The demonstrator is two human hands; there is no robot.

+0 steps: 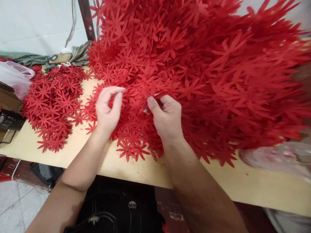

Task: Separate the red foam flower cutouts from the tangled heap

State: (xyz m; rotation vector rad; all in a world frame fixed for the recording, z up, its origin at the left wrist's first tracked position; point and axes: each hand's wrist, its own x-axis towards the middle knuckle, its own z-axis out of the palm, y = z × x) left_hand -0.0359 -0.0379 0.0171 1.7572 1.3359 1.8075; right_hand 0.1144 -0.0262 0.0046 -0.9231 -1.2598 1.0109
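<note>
My right hand [168, 117] pinches a red flower-shaped cutout [152, 92] between thumb and fingers, its petals spreading above the thumb tip. To its left, my left hand [107, 111] is curled, with thumb and index fingertips close together. Whether anything thin is between those fingertips I cannot make out. Both hands are above the front of a large heap of red flower-shaped cutouts [136, 58] with narrow petals. Two or three cutouts [131, 150] lie at the heap's front edge, between my forearms.
A smaller pile of darker red cutouts [52, 103] sits left on the pale tabletop [85, 152]. White plastic bag [17, 76], black container [11, 119] and crumpled cloth [81, 53] stand around it. A clear plastic bag [274, 157] lies front right. Red crumbs dot the tabletop.
</note>
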